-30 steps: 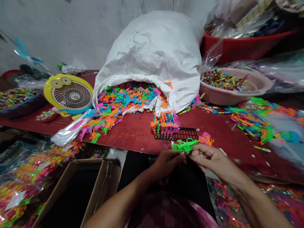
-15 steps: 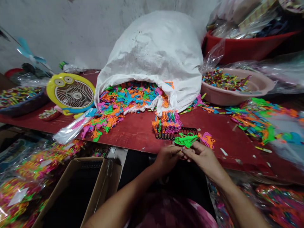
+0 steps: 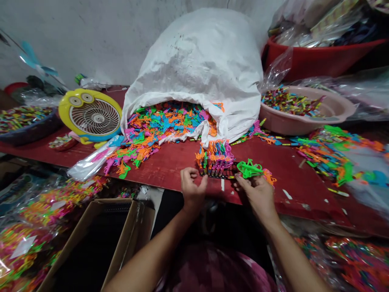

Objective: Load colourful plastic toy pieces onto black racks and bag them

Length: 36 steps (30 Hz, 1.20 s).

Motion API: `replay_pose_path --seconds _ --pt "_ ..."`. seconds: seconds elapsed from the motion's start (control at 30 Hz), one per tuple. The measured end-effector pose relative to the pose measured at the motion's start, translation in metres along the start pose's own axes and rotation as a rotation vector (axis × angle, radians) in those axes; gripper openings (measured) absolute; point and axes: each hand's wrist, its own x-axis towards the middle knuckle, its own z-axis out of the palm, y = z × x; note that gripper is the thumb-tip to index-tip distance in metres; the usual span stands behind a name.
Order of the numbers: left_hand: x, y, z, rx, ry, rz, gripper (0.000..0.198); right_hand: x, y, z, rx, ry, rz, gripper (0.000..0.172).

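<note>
A bright green plastic toy piece (image 3: 248, 168), perhaps a small toy gun on a stick, is pinched in my right hand (image 3: 259, 195) just over the right end of a black grid rack (image 3: 227, 173). Several orange, pink and blue toy pieces (image 3: 218, 156) stand upright in rows in that rack. My left hand (image 3: 193, 187) is at the rack's near left corner, fingers loosely bent and thumb apart, with nothing in it. Whether it touches the rack I cannot tell. Beside my right hand lies an orange piece (image 3: 269, 177), partly hidden.
Behind the rack, a big white sack (image 3: 197, 56) spills coloured pieces onto the red table (image 3: 173, 166). A yellow fan (image 3: 68, 113) stands left; a pink basin (image 3: 291, 123) of small parts is at right. Below the left edge is a cardboard box (image 3: 120, 239).
My hands have moved apart: the left went left to the rack's corner, empty. My right hand carried the green toy piece slightly right and up, to the rack's right end.
</note>
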Motion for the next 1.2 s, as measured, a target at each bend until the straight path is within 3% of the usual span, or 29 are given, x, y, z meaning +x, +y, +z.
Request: replay_pose_path --seconds 0.13,0.2,0.4,0.53,0.67,0.93,1.2 --pt "0.016 -0.012 0.005 -0.017 -0.17 -0.021 0.056 0.0 0.01 0.016 -0.071 0.072 0.003 0.037" --pt "0.016 -0.014 0.007 -0.049 -0.227 -0.036 0.056 0.0 0.015 0.02 -0.139 0.097 -0.022 0.035" --pt "0.0 -0.008 0.006 -0.06 -0.207 -0.121 0.046 -0.007 0.015 0.015 -0.398 0.118 -0.234 0.029" --pt "-0.006 -0.002 0.002 -0.091 -0.244 -0.154 0.042 -0.009 0.016 0.009 -0.501 0.136 -0.296 0.029" --pt "-0.006 -0.002 0.0 -0.098 -0.248 -0.151 0.042 -0.005 0.023 0.01 -0.476 0.148 -0.323 0.031" --pt "-0.005 -0.004 0.0 -0.133 -0.252 -0.151 0.04 -0.005 0.019 0.014 -0.438 0.051 -0.369 0.028" --pt "-0.004 -0.007 0.002 -0.17 -0.26 -0.154 0.043 0.002 0.031 0.016 -0.24 0.095 -0.28 0.032"
